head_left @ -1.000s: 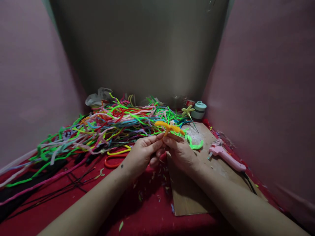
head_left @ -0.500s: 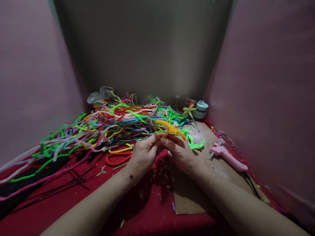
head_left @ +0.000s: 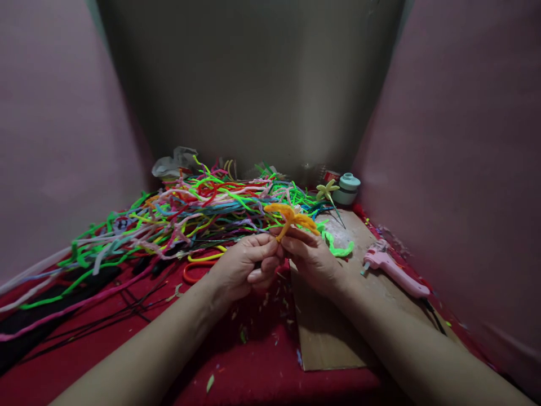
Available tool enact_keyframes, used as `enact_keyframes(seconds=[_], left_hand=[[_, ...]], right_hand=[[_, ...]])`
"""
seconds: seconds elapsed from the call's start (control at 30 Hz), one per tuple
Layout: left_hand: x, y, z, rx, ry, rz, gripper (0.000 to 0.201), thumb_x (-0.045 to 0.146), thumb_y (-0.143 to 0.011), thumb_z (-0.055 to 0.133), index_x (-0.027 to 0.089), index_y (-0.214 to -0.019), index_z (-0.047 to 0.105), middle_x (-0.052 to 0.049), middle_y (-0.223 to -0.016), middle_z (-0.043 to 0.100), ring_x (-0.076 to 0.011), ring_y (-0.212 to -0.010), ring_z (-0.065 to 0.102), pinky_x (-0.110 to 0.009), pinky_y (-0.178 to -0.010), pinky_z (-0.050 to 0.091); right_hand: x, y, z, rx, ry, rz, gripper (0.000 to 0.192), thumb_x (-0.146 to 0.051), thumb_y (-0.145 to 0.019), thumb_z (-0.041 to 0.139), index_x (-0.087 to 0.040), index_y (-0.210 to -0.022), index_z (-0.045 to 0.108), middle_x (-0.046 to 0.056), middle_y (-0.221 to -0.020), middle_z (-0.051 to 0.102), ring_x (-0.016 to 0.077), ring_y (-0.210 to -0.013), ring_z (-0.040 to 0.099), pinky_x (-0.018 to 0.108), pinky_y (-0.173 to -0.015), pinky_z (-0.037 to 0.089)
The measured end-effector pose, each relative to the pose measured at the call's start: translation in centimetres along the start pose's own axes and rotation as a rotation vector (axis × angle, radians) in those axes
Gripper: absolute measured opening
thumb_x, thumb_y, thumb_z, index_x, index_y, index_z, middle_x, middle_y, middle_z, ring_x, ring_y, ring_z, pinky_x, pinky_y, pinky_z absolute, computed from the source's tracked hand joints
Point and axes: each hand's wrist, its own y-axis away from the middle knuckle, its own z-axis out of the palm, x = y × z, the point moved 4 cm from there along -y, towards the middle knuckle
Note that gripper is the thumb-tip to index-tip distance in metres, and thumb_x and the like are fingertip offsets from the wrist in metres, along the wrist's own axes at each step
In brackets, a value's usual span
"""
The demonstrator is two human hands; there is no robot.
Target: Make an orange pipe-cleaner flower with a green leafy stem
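Just above the cardboard sheet (head_left: 333, 332), an orange pipe-cleaner flower (head_left: 291, 216) is pinched at its stem by both hands: the left hand (head_left: 245, 265) closed on it from one side, the right hand (head_left: 310, 256) from the other. Beyond the sheet's far end lies a heap of coloured pipe cleaners (head_left: 190, 208); a pink glue gun (head_left: 391, 265) rests on its right edge. Twisting too hard could likely bend the petals out of shape or let the thin stem slip.
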Motion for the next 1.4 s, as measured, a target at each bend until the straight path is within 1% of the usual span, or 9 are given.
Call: enact_keyframes(seconds=[0.13, 0.23, 0.47, 0.53, 0.6, 0.8, 0.97, 1.17, 1.4], left_hand=[[-0.2, 0.2, 0.1, -0.055, 0.045, -0.103, 0.019, 0.032, -0.081, 0.059, 0.015, -0.074, 0.054, 0.010, -0.045, 0.035, 0.0002, -0.029, 0.013, -0.014, -0.032, 0.018], [0.2, 0.2, 0.2, -0.012, -0.129, -0.061, 0.023, 0.037, -0.082, 0.056, 0.015, -0.076, 0.055, 0.008, -0.048, 0.039, -0.0008, -0.031, 0.020, -0.016, -0.034, 0.019], [0.9, 1.0, -0.1, 0.434, -1.324, 0.527, 0.016, 0.029, -0.085, 0.050, 0.017, -0.078, 0.057, -0.001, -0.065, 0.056, -0.0127, -0.057, 0.051, -0.024, -0.054, 0.037], [0.5, 1.1, 0.0, 0.436, -1.538, 0.613, 0.019, 0.026, -0.089, 0.043, 0.017, -0.083, 0.058, -0.003, -0.070, 0.058, -0.0143, -0.061, 0.054, -0.025, -0.057, 0.037], [0.4, 1.1, -0.1, 0.398, -1.592, 0.648, 0.022, 0.022, -0.091, 0.038, 0.017, -0.086, 0.058, -0.003, -0.071, 0.059, -0.0134, -0.061, 0.054, -0.024, -0.058, 0.037], [1.3, 1.2, 0.0, 0.428, -1.313, 0.563, 0.020, 0.022, -0.088, 0.043, 0.018, -0.076, 0.057, 0.003, -0.061, 0.052, -0.0087, -0.054, 0.045, -0.020, -0.055, 0.035], [1.8, 1.2, 0.4, 0.387, -1.014, 0.500, 0.020, 0.024, -0.086, 0.046, 0.016, -0.078, 0.062, 0.002, -0.064, 0.052, -0.0083, -0.057, 0.044, -0.019, -0.056, 0.036], [1.3, 0.8, 0.6, 0.368, -0.573, 0.246, 0.023, 0.033, -0.084, 0.053, 0.014, -0.071, 0.058, 0.007, -0.050, 0.036, -0.0040, -0.041, 0.028, -0.017, -0.040, 0.022], [0.1, 0.4, 0.4, 0.138, -0.056, 0.039, 0.015, 0.030, -0.084, 0.057, 0.016, -0.081, 0.056, 0.009, -0.049, 0.038, -0.0003, -0.034, 0.021, -0.014, -0.035, 0.015]], right_hand=[[-0.1, 0.2, 0.2, -0.027, 0.001, 0.024, 0.020, -0.027, -0.071, 0.069, -0.024, -0.090, 0.072, -0.001, -0.069, 0.064, 0.0131, -0.064, 0.053, 0.028, -0.065, 0.043], [0.0, 0.2, 0.0, 0.039, -0.027, 0.019, 0.014, -0.026, -0.069, 0.070, -0.025, -0.083, 0.072, -0.001, -0.068, 0.063, 0.0127, -0.061, 0.051, 0.027, -0.061, 0.042], [0.5, 0.4, -0.1, 0.155, -0.010, -0.044, 0.014, -0.028, -0.069, 0.071, -0.023, -0.083, 0.073, 0.000, -0.077, 0.066, 0.0144, -0.069, 0.055, 0.027, -0.065, 0.043], [0.4, 0.6, 0.0, 0.170, 0.046, -0.078, 0.013, -0.028, -0.071, 0.071, -0.024, -0.083, 0.073, 0.000, -0.081, 0.067, 0.0147, -0.073, 0.055, 0.028, -0.069, 0.043], [0.4, 0.6, 0.1, 0.160, 0.097, -0.092, 0.014, -0.027, -0.074, 0.068, -0.024, -0.086, 0.073, 0.000, -0.082, 0.067, 0.0149, -0.074, 0.055, 0.028, -0.071, 0.043], [0.4, 0.5, 0.3, 0.094, 0.199, -0.092, 0.017, -0.030, -0.074, 0.069, -0.026, -0.091, 0.072, -0.001, -0.077, 0.066, 0.0150, -0.067, 0.054, 0.029, -0.064, 0.043], [0.1, 0.6, 0.4, 0.081, 0.195, -0.114, 0.020, -0.029, -0.076, 0.068, -0.027, -0.095, 0.072, -0.001, -0.082, 0.067, 0.0157, -0.076, 0.056, 0.031, -0.075, 0.045], [0.6, 0.1, 0.3, 0.046, 0.046, -0.087, 0.019, -0.030, -0.077, 0.067, -0.025, -0.095, 0.072, 0.001, -0.089, 0.068, 0.0166, -0.081, 0.059, 0.033, -0.082, 0.045], [0.6, -0.1, 0.3, 0.011, 0.002, -0.048, 0.015, -0.032, -0.077, 0.065, -0.024, -0.089, 0.072, 0.000, -0.074, 0.064, 0.0156, -0.073, 0.057, 0.034, -0.082, 0.044]])
